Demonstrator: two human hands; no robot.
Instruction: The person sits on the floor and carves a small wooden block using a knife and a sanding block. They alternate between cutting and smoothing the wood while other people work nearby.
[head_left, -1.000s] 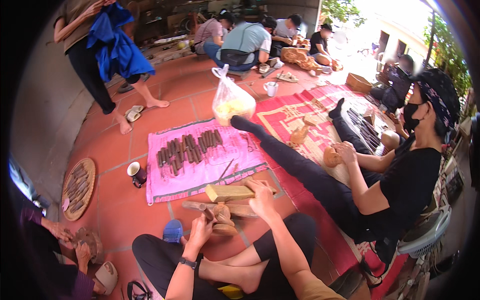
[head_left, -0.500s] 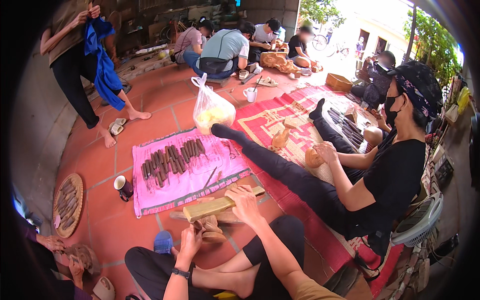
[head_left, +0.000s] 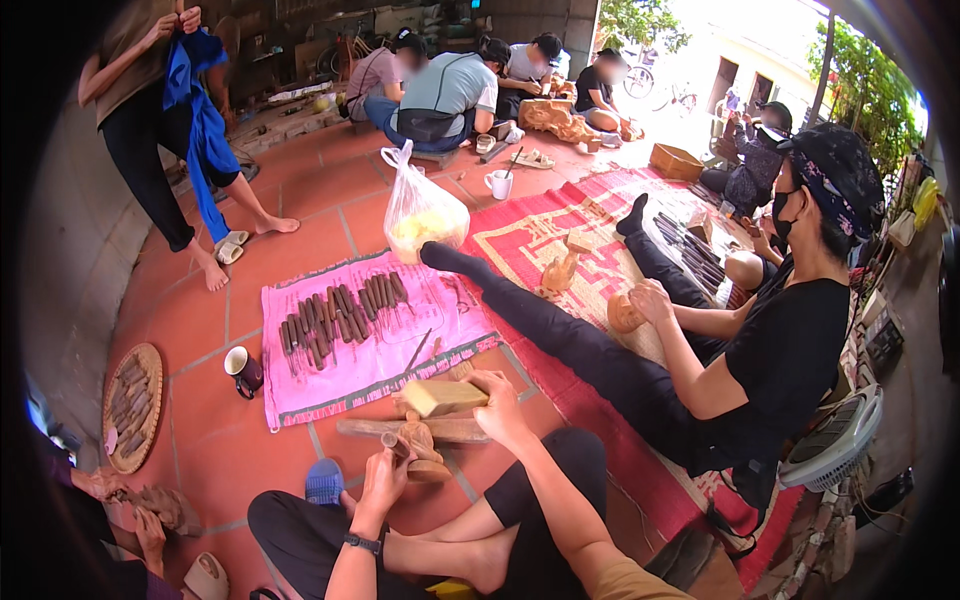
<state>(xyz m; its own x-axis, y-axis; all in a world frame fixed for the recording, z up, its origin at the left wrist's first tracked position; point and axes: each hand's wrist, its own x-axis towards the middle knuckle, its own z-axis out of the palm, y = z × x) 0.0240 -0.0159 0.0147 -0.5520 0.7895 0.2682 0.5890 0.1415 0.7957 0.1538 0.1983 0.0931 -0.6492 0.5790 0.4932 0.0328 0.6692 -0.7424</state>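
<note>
Between my crossed legs and a pink cloth (head_left: pixel 440 345) lies a small carved wooden figure (head_left: pixel 424 466), partly hidden by my left hand (head_left: pixel 382 482). That hand is closed around a chisel (head_left: pixel 396 444), whose round handle end points upward; its blade is out of sight. My right hand (head_left: pixel 500 410) grips one end of a squared, yellowish wooden mallet (head_left: pixel 446 398). The mallet is tilted above the figure, apart from the chisel's end. Under and behind the figure, a wooden plank (head_left: pixel 455 430) rests on the tiles.
Several dark-handled chisels (head_left: pixel 345 318) lie on the pink cloth. A dark mug (head_left: pixel 243 372) stands left, near a round basket of tools (head_left: pixel 133 408). A bag (head_left: pixel 425 210) sits beyond. At right, a person in black (head_left: pixel 780 350) stretches a leg across the red mat (head_left: pixel 520 240).
The mallet has come up off the chisel's end and turned, with my right hand slightly farther right. My left hand stays by the figure. The blue cloth at upper left hangs lower.
</note>
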